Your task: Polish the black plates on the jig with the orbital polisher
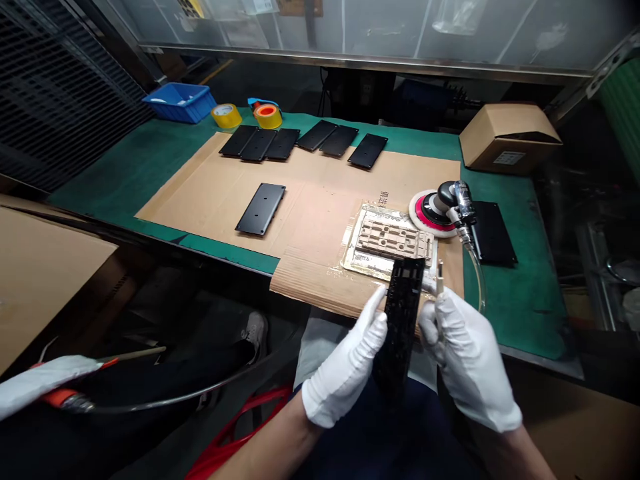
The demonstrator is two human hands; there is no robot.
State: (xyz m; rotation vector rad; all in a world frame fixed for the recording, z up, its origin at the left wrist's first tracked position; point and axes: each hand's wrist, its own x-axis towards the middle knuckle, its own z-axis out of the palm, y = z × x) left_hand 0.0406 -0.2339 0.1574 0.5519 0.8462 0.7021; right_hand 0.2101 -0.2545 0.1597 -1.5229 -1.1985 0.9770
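Observation:
My left hand [347, 363], in a white glove, is closed on the edge of a black plastic panel [404, 300], held tilted up over the table's front edge. The ribbed side of this panel faces me. In my white-gloved right hand [467, 353], beside the panel's right edge, a thin light-coloured stick-like tool [441, 277] points upward; its kind cannot be made out. Just beyond the panel lies a fixture block with slots [390, 239] on a taped base plate [369, 263]. A polisher with a round pad [435, 210] rests right of the fixture.
Several flat black panels [259, 145] lie along the back of the cardboard sheet [320, 193], with one panel [261, 209] nearer. Yellow tape rolls [227, 116], a blue bin [180, 102] and a carton [510, 137] stand behind. Another person's gloved hand [47, 380] holds an orange-ended tool at left.

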